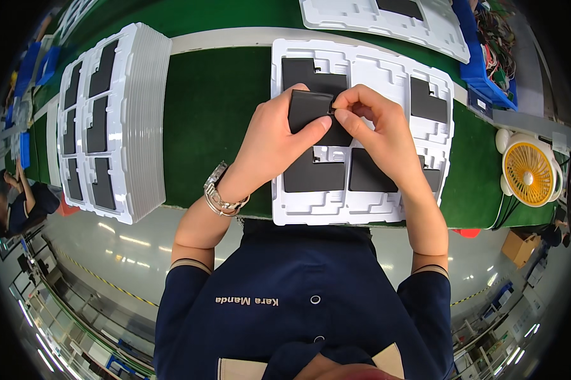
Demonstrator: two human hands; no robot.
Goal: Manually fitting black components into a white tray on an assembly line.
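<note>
Over the white tray, left of its middle: a flat dark piece, held between both hands.
Left hand: closed around the piece, thumb laid across its near part.
Right hand: thumb and forefinger pinched together at the piece's right edge, on what may be a small tab; the fingertips hide most of it.
Edge work: the step in hand looks like fine fingertip handling there, the left hand steadying.
Next move: seems to call for a firm left grip and a light, exact right pinch.
Tray pockets: similar dark pieces lie flat in several.
Green table: tray stack left, fan far right.
</note>
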